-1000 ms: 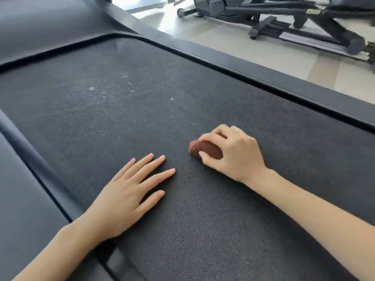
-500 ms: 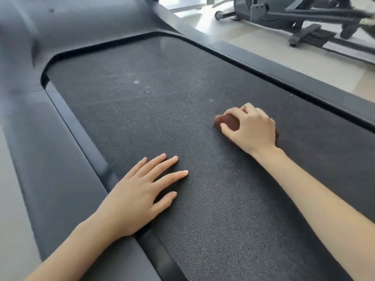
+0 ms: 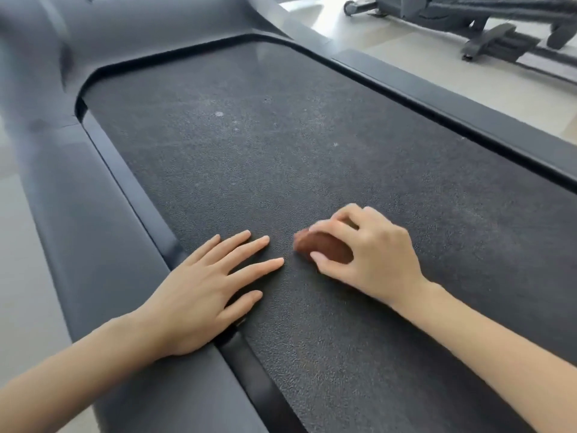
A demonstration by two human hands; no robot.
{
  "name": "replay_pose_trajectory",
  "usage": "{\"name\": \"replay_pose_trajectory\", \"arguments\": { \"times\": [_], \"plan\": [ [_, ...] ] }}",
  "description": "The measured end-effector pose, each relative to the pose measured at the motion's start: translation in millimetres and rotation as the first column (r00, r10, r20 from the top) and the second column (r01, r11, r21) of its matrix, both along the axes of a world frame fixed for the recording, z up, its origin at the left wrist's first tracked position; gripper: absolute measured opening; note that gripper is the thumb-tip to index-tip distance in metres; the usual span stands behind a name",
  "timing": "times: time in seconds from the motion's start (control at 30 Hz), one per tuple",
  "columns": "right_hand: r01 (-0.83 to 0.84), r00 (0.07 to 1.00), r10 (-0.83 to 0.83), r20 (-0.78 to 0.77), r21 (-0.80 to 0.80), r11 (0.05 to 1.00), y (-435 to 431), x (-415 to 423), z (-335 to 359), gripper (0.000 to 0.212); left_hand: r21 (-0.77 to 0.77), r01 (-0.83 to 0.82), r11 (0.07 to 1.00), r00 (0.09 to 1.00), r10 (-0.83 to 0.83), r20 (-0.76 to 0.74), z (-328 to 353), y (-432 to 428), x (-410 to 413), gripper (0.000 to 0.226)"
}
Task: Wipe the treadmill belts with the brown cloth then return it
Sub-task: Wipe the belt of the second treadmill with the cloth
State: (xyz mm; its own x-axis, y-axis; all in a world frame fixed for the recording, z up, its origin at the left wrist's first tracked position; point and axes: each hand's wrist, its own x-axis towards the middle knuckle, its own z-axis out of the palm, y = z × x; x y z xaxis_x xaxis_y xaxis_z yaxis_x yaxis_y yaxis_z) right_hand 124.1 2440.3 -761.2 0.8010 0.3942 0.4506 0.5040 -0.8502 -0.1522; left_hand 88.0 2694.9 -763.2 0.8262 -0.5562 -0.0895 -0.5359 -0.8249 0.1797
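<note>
Two hands meet the treadmill belt (image 3: 249,151): right hand (image 3: 371,254) grips the seemingly bunched brown cloth (image 3: 321,248); left hand (image 3: 203,285) lies flat.

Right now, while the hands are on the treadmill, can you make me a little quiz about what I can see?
1. True or false: the left hand lies flat, with straight fingers reaching onto the treadmill belt.
2. Pick one: what does the right hand grip? A) the brown cloth B) a spray bottle C) nothing
3. Fill the gap: the brown cloth sits to the ____ of the left hand's fingertips.

Key: 1 true. 2 A. 3 right.
</note>
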Motion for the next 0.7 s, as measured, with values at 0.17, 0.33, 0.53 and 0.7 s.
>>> {"name": "replay_pose_trajectory", "arguments": {
  "times": [0.17,0.33,0.53,0.7],
  "plan": [
    [0.447,0.889,-0.449,-0.086,-0.039,0.893,8.3,119.7,3.6,0.036,-0.052,-0.001,0.999,1.0,0.0,-0.014,-0.7,1.5,-0.3,0.055],
    [0.418,0.9,-0.425,-0.098,-0.083,0.904,17.6,116.3,5.4,0.041,-0.038,0.068,0.997,0.998,-0.068,0.016,-2.4,14.9,8.4,0.058],
    [0.214,0.977,-0.214,-0.002,-0.009,0.977,57.1,-22.3,4.0,0.027,-0.135,0.184,0.974,0.983,-0.185,0.006,1.1,64.5,49.3,0.044],
    [0.098,0.995,-0.096,0.029,-0.085,0.992,70.6,-74.0,1.0,0.029,-0.186,0.201,0.962,0.979,-0.206,-0.006,1.2,106.6,81.5,0.051]
  ]
}}
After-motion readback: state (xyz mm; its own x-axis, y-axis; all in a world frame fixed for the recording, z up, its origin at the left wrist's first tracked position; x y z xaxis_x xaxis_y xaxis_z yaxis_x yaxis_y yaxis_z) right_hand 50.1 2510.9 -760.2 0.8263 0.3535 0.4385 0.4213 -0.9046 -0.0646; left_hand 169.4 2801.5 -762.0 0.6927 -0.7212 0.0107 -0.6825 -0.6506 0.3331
